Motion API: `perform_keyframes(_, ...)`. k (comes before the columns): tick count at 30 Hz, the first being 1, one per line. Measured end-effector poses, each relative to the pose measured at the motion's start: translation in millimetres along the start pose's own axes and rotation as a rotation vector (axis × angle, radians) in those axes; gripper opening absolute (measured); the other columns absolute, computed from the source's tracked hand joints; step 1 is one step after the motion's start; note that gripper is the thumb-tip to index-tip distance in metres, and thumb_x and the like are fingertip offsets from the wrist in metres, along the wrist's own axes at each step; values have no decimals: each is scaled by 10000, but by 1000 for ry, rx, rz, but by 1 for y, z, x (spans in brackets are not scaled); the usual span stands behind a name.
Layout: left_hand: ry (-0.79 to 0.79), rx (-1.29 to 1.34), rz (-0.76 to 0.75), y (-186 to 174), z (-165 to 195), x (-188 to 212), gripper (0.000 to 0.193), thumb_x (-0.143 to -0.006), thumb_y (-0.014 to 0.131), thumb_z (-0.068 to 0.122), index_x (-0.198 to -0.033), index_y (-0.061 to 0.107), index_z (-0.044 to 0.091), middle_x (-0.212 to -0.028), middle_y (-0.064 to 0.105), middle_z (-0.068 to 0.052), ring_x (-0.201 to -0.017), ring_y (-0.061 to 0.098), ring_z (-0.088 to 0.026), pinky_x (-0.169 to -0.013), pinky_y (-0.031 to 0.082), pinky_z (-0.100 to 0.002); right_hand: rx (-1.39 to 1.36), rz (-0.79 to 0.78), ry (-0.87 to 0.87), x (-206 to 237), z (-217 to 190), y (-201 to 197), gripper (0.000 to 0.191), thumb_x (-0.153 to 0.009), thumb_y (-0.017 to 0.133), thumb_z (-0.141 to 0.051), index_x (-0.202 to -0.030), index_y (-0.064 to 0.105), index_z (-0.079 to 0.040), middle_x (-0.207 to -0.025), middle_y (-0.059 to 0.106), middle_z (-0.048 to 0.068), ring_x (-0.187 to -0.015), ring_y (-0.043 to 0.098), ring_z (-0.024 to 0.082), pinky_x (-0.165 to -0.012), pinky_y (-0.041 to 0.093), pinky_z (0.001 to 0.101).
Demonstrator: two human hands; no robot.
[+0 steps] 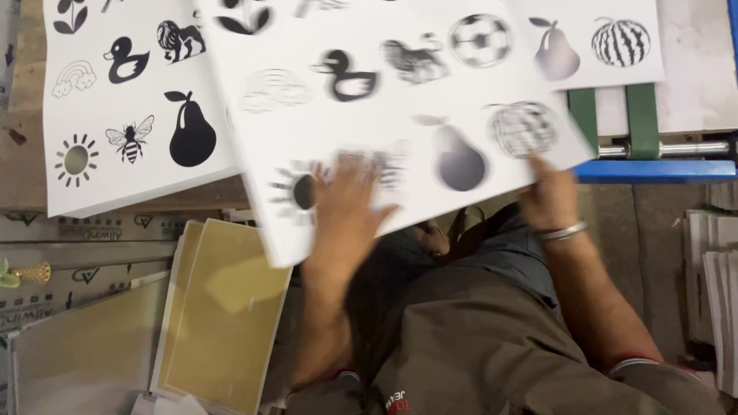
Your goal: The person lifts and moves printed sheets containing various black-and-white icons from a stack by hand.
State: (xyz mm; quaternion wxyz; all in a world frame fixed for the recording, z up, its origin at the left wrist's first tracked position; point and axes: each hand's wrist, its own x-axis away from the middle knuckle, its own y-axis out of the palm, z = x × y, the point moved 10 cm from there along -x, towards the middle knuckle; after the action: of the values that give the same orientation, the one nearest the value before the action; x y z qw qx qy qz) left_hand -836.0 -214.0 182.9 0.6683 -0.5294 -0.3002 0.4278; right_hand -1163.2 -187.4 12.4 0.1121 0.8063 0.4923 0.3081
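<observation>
A large white sheet (369, 115) printed with black pictures (a duck, a lion, a ball, a pear, a melon, a sun) is tilted and blurred in the middle of the view. My left hand (346, 204) lies flat on its near edge, fingers spread over the sun and bee pictures. At the sheet's near right corner, my right hand (550, 196), with a metal bangle on the wrist, grips the edge beside the melon picture. A stack of the same printed sheets (123, 115) lies at the left.
Another printed sheet (600, 46) lies at the far right on a machine with a blue edge (653, 170) and green straps (642, 119). Yellow-faced boards (223, 307) lean at lower left. White sheet stacks (719, 292) stand at right.
</observation>
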Motion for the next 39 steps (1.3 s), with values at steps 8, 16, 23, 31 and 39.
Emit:
perform_keyframes(8, -171, -21, 172, -59, -147, -16, 375, -992, 654, 267, -1298, 663, 51, -1321, 656, -175, -1238, 584, -332, -1086, 400, -508, 222, 96, -623, -17, -130, -118, 435, -1073, 542, 163, -1504, 516, 110, -1466, 632, 178, -1297, 674, 253, -1132, 582, 328)
perform_keyframes(16, -187, -157, 408, -70, -171, -21, 177, -1068, 697, 179, -949, 681, 50, -793, 643, -86, -738, 619, -254, -721, 502, -424, 56, 289, -619, 1, -128, -143, 388, -1062, 452, 135, -1441, 520, 89, -1405, 658, 212, -1261, 729, 329, -1123, 666, 470)
perform_keyframes(23, -130, 52, 602, -73, -219, -1, 361, -899, 800, 187, -1199, 699, 12, -1170, 674, -155, -1128, 598, -330, -980, 472, -454, 86, 287, -573, 35, -98, -143, 436, -1031, 435, 143, -1459, 510, 105, -1451, 627, 219, -1287, 705, 310, -1138, 630, 419)
perform_keyframes(31, -196, 20, 697, -60, -255, 12, 417, -927, 763, 179, -1307, 689, 26, -1309, 682, -133, -1291, 567, -331, -1118, 403, -485, 277, 348, -560, 97, -63, -140, 405, -1063, 524, 157, -1464, 543, 107, -1447, 647, 192, -1296, 681, 281, -1146, 585, 387)
perform_keyframes(39, -177, 4, 737, -70, -282, 13, 438, -912, 761, 174, -1317, 687, 25, -1313, 686, -130, -1298, 577, -316, -1124, 385, -490, 314, 446, -507, 133, -53, -108, 386, -1043, 538, 119, -1424, 566, 63, -1382, 679, 142, -1239, 702, 237, -1104, 603, 355)
